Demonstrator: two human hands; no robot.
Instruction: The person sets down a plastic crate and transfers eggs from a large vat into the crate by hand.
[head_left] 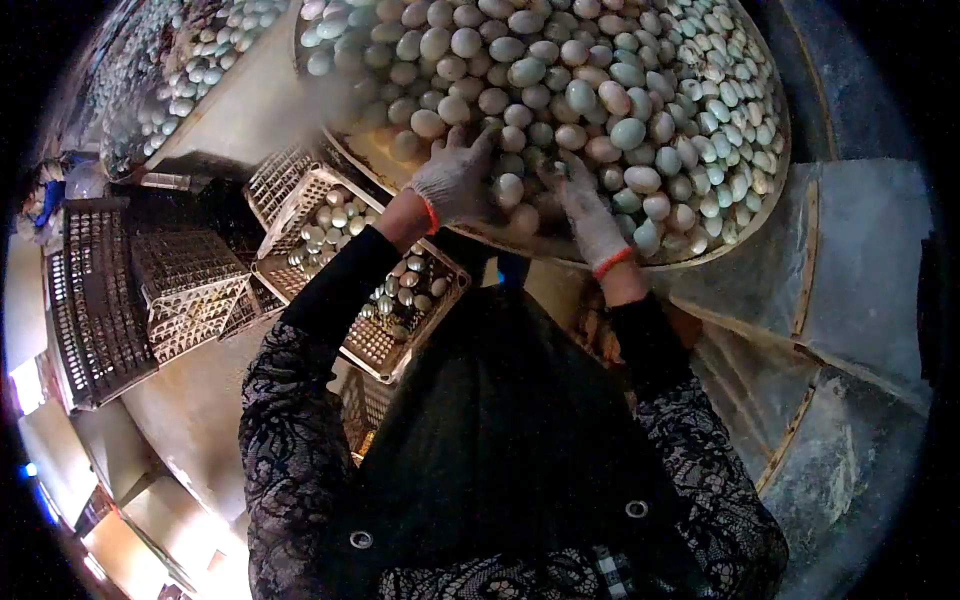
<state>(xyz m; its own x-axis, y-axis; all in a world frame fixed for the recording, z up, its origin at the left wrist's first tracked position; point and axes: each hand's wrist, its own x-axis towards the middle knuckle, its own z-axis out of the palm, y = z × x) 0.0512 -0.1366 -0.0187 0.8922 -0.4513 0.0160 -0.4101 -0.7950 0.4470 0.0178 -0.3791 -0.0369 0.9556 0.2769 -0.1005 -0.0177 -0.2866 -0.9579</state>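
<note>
A large round tray (690,258) in front of me is heaped with pale eggs (580,97), white, greenish and pinkish. My left hand (453,183), in a whitish knit glove with an orange cuff, reaches over the tray's near edge. Its fingers are apart and touch the eggs. To its right, my right hand (592,215), gloved the same way, lies among the eggs with fingers stretched forward and slightly apart. Its fingertips are partly blurred and dark between the eggs. Neither hand visibly lifts an egg. Single eggs lie between the two hands.
Below my left forearm stands a plastic crate (462,285) holding several eggs. Another egg-holding crate (285,235) adjoins it on the left. Stacked crates (100,290) stand farther left. A second egg heap (205,60) is at upper left. Grey sheeting (865,270) lies right of the tray.
</note>
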